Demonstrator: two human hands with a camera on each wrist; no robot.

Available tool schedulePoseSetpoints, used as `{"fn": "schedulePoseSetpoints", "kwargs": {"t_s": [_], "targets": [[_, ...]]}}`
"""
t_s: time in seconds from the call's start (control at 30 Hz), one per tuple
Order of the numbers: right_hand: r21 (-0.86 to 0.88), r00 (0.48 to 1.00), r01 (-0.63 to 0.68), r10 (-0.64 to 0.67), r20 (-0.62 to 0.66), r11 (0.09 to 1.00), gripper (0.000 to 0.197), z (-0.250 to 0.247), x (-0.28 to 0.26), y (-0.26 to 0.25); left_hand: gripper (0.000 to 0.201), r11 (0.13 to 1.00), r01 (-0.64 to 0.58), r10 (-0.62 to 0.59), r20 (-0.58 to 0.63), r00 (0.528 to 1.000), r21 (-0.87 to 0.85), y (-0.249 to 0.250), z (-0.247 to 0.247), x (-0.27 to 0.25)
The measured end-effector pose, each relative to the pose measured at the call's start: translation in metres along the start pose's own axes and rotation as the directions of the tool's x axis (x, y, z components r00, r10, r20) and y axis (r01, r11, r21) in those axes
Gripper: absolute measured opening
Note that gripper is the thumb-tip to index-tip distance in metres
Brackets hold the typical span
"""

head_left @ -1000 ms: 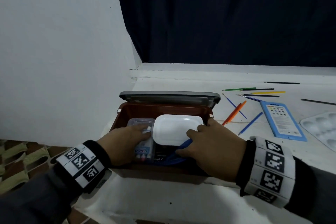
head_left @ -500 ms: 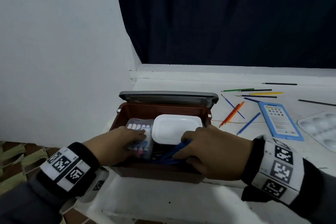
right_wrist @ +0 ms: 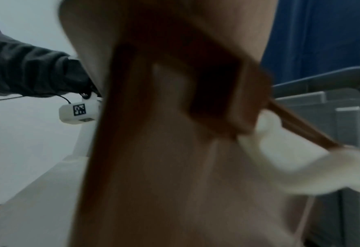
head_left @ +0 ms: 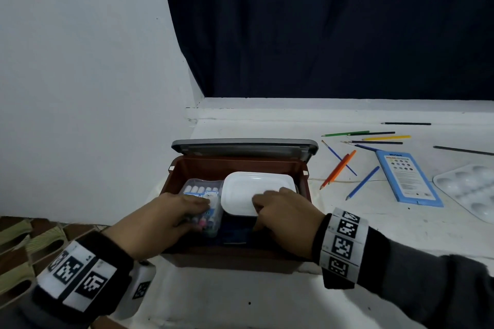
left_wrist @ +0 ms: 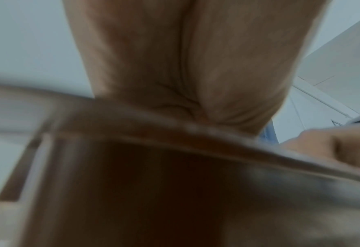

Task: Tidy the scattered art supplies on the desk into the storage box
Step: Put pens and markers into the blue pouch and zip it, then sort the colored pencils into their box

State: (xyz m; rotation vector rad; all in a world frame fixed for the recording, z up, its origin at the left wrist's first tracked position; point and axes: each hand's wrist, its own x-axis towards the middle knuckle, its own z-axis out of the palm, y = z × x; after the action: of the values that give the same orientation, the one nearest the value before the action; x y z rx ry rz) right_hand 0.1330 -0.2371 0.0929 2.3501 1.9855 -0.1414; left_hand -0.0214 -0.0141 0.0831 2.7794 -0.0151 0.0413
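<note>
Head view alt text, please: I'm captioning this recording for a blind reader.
Two hands reach into an open brown storage box on a white desk: the left hand rests on a pack of markers, the right hand on a white lidded container. Coloured pencils, a blue card and a paint palette lie to the right.

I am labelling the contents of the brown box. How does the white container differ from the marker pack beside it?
The white container is plain and opaque; the marker pack is clear and printed, showing coloured tips. The container is wider, the pack narrower. The right hand touches the container, the left hand the pack. Both lie in the storage box.
</note>
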Motion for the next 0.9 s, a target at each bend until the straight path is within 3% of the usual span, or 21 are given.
{"fn": "schedulePoseSetpoints", "kwargs": {"t_s": [0.1, 0.23, 0.4, 0.57, 0.7, 0.9], "targets": [[0.071, 0.999, -0.042, 0.04, 0.033, 0.997, 0.024, 0.001, -0.004, 0.004, 0.045, 0.999, 0.041, -0.041, 0.01, 0.999, 0.007, -0.001, 0.004, 0.0], [0.14, 0.998, -0.054, 0.048, 0.04, 0.989, 0.044, 0.001, -0.011, 0.012, 0.047, 0.995, 0.094, -0.094, 0.017, 0.995, 0.034, -0.004, 0.01, -0.001], [0.261, 0.992, -0.016, 0.048, -0.115, 0.965, 0.039, 0.002, -0.022, 0.019, 0.035, 0.992, 0.123, -0.122, -0.015, 0.992, 0.04, 0.001, 0.014, 0.003], [0.391, 0.952, -0.041, 0.155, -0.265, 0.919, 0.039, -0.002, -0.046, 0.03, 0.03, 0.982, 0.186, -0.19, -0.134, 0.973, -0.041, 0.016, 0.015, 0.007], [0.471, 0.901, -0.053, 0.245, -0.358, 0.881, 0.028, -0.002, -0.068, 0.045, 0.039, 0.987, 0.104, -0.133, -0.267, 0.955, -0.12, 0.058, 0.008, 0.018], [0.525, 0.827, -0.078, 0.349, -0.44, 0.848, 0.026, 0.011, -0.112, 0.072, 0.012, 0.95, -0.005, -0.135, -0.424, 0.896, -0.314, 0.142, 0.006, 0.054]]}}
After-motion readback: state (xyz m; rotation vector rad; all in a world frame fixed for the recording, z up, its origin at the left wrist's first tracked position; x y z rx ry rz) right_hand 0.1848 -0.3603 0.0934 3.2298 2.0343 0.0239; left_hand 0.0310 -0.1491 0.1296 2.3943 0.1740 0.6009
